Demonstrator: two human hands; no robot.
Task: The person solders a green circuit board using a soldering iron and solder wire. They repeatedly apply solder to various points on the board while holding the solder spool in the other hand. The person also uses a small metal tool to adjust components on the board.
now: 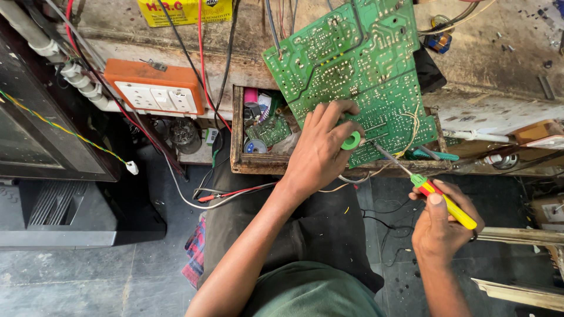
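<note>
A worn, stained tabletop [499, 53] runs across twelve o'clock, with an open wooden drawer [238, 141] of small parts below it. The left hand [320, 147] grips a green circuit board [352, 76] by its lower edge, tilted over the drawer, fingers closed around a small green roll [351, 141]. At four o'clock, the right hand [443, 226] is wrapped around a yellow-handled screwdriver [437, 196], its tip touching the board. An orange socket box [154, 88] sits at ten o'clock. Grey concrete floor [88, 282] lies below.
</note>
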